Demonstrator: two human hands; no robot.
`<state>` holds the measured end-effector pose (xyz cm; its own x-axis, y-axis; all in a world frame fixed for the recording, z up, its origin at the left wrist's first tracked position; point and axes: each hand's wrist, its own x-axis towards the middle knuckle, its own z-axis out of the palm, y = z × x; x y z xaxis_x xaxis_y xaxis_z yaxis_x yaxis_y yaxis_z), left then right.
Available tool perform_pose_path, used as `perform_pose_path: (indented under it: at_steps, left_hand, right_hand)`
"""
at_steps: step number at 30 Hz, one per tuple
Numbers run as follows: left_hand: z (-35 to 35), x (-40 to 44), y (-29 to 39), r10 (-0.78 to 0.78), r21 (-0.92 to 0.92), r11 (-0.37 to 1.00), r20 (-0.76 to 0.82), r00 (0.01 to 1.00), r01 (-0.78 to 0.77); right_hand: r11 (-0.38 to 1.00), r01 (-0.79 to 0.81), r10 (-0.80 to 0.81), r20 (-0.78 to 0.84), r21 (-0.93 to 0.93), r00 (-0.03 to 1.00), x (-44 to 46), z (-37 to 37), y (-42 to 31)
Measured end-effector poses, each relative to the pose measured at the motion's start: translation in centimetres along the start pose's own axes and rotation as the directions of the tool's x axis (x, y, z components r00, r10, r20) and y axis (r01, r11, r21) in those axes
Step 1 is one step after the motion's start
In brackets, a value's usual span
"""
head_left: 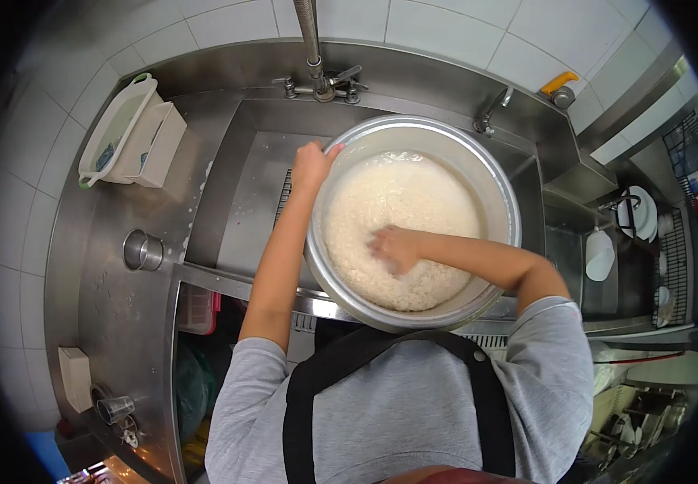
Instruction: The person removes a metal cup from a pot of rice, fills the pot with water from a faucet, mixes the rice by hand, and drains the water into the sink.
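Note:
A large round metal pot (500,173) rests over the sink, with white rice (381,198) and cloudy water inside. At the pot's upper left rim, my left hand (312,167) is closed on the edge, the thumb lying along the rim. My right hand (401,248) reaches into the pot near its middle and touches the wet rice. Its fingertips are partly sunk in the rice and smeared by motion, so their closure is unclear.
Behind the pot stand a mixer faucet (323,89) and a smaller tap (487,114). A metal cup (143,251) and white bins (159,145) stand on the left counter. A white pitcher (599,255) and stacked plates (641,214) are at the right.

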<state>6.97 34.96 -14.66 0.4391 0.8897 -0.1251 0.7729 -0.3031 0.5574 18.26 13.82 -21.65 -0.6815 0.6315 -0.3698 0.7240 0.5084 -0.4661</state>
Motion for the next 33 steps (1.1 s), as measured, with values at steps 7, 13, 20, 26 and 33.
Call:
perform_pose_path:
  at_steps: [7, 13, 20, 26, 33]
  left_hand:
    - [0.2, 0.2, 0.3, 0.023, 0.016, 1.000, -0.037, 0.999, -0.023]
    - [-0.1, 0.5, 0.4, -0.046, 0.053, 0.998, 0.058, 0.997, 0.043]
    - [0.2, 0.2, 0.2, -0.003, 0.042, 0.999, -0.017, 1.000, 0.004]
    - [0.1, 0.3, 0.1, -0.006, 0.027, 1.000, -0.015, 1.000, 0.007]
    - [-0.1, 0.2, 0.9, 0.002, 0.008, 1.000, -0.007, 1.000, -0.002]
  right_hand:
    - [0.967, 0.242, -0.246, -0.049, -0.079, 0.968, -4.3, -0.3, -6.2]
    - [0.974, -0.134, 0.122, -0.076, -0.185, 0.990, 2.0, -2.2, -4.9]
    - [0.767, -0.640, 0.635, -0.086, -0.046, 0.767, 6.0, -4.3, -0.8]
    - [0.358, -0.891, 0.931, -0.032, 0.278, 0.364, 4.7, -5.9, 3.8]
    - [0.477, -0.812, 0.772, 0.282, 0.336, 0.570, -0.5, -6.5, 9.6]
